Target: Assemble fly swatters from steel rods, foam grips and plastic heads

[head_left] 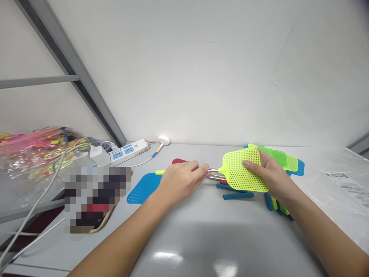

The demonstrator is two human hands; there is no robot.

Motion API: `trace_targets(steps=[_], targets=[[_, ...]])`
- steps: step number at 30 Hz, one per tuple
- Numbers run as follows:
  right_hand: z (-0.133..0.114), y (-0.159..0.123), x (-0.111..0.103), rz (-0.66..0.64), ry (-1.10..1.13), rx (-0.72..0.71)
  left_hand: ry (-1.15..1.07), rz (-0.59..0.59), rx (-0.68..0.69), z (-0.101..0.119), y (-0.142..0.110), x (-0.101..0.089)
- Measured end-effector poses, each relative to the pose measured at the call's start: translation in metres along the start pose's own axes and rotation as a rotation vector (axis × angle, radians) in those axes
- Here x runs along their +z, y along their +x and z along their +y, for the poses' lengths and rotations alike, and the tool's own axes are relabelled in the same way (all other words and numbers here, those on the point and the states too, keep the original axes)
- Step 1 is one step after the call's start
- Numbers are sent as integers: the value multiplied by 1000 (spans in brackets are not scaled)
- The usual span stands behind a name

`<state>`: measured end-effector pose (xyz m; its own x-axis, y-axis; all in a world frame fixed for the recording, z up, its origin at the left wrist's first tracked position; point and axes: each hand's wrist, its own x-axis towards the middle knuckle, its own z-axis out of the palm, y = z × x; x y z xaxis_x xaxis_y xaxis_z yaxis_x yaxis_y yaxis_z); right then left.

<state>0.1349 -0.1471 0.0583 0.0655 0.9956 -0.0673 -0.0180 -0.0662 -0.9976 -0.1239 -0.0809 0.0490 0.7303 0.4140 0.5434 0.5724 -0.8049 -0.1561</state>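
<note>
My right hand point(269, 171) grips the perforated head of a yellow fly swatter point(240, 169), thumb lying across its face. My left hand point(184, 179) is closed around the swatter's thin metal shaft; a yellow handle end sticks out to its left. Below and behind that hand lie a blue fly swatter head point(142, 192) and a red fly swatter head point(180, 161), partly covered. Several metal rods and blue handles point(238, 196) lie under the yellow head. To the right, partly behind my right hand, green, yellow and blue fly swatters point(292, 163) are piled together.
At the back left sit a white power strip point(131, 150) with plugs and cables and a small white device point(163, 140). A blurred-out object point(98, 200) lies at the left. Bagged colourful items point(37, 150) fill the far left. Clear plastic wrapping point(343, 192) covers the right side.
</note>
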Motion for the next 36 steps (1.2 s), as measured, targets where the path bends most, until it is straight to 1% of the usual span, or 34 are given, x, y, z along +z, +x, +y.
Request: trace_targets(steps=[6,11,16,26,32,33,35,36], targets=[[-6,-3,5,6,1,52,17,1,10,4,0,0],[-11,-8,11,11,-52,20,-6,-23,28,6,-1,2],[-5,-8,13,16,-100,-13,-5,-22,31,11,-2,3],[3,-6,15,15,-78,-43,86,-26,72,10,-2,0],[-1,-8,16,59,-228,-69,137,-43,83,10,-2,1],[-2,-8,16,50,-223,-63,135,-44,80,9,-2,0],[-2,-7,17,-5,-208,-47,129,-48,62,5,-2,-1],[-1,-7,17,-16,-235,-63,125,-52,46,3,-1,-2]])
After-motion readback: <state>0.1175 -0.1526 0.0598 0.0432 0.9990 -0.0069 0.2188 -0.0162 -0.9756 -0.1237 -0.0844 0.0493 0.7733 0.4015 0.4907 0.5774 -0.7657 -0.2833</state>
